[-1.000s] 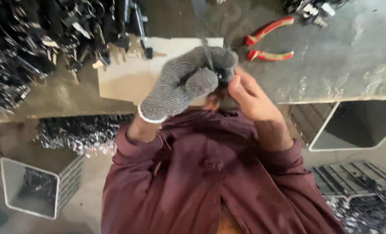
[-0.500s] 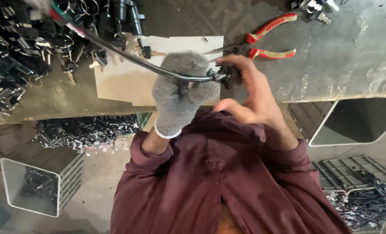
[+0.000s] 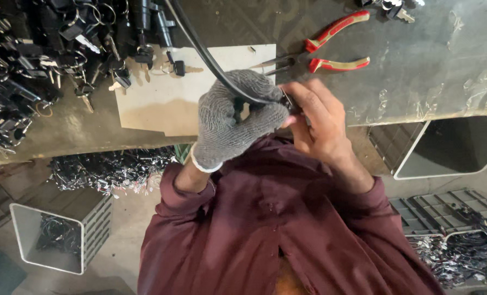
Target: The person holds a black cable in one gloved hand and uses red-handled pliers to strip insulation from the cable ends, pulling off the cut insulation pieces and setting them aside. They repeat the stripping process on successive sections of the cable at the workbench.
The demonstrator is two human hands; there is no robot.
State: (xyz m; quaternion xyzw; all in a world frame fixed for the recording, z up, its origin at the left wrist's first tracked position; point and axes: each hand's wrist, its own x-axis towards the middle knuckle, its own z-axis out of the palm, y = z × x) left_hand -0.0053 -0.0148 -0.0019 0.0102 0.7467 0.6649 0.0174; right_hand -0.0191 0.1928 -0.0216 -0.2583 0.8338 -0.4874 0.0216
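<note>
The black cable point(image 3: 210, 57) runs from the upper edge of the view down and to the right, passing over the knuckles of the left hand point(image 3: 232, 117), which wears a grey knitted glove and is closed in a fist around it. The cable's near end meets a small dark metal part point(image 3: 288, 101) just at the glove's right side — there the bare right hand point(image 3: 317, 123) has its fingers pinched together on that part, thumb side toward the glove, so the two hands touch. Both hands are held above the near edge of the tabletop point(image 3: 429, 65), over the person's maroon shirt point(image 3: 276, 229).

Just beyond the hands a pale rectangular board point(image 3: 161, 93) lies flat on the tabletop, and the cable crosses above its right half. Near the board's far right corner, and well apart from the right hand, lie red-handled pliers point(image 3: 331, 49), their tips pointing left toward the board. Along the board's far left edge and spreading to the left is a heap of black locks and keys point(image 3: 41, 60), some keys resting on the board itself.

Below the tabletop's edge, on the floor, a metal bin point(image 3: 52, 240) stands at the left with dark parts inside — a loose pile of black scraps point(image 3: 109, 169) lies just behind it. At the right are a dark crate point(image 3: 451, 147) and a grey slatted tray point(image 3: 446, 210).
</note>
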